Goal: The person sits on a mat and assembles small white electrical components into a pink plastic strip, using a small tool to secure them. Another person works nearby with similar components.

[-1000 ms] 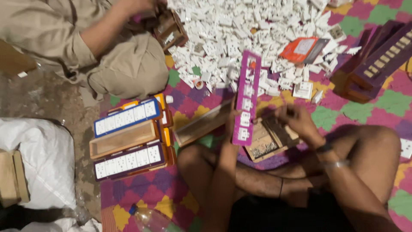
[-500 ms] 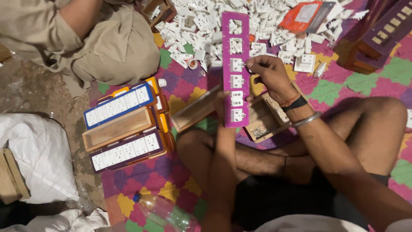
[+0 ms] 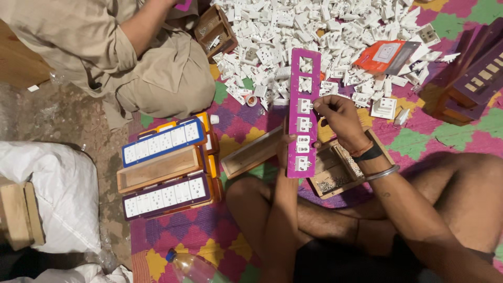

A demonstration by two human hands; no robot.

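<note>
You are holding a long purple plate point(image 3: 302, 118) upright at the centre of the frame, your left hand point(image 3: 285, 149) gripping its lower edge from behind, fingers curled round it. Your right hand point(image 3: 335, 118) is pinching at a white socket module point(image 3: 305, 106) seated midway up the plate's row of cut-outs. The plate is looking thin, stiff and light, probably plastic; it is best held by its long edges, since the narrow bars between openings could snap. The modules are small and hard. Below your right hand, an open wooden box point(image 3: 335, 175) is sitting on a patterned mat point(image 3: 209, 230). A heap of loose white modules point(image 3: 293, 36) is filling the upper middle, and another seated person point(image 3: 120, 52) is working at upper left.
</note>
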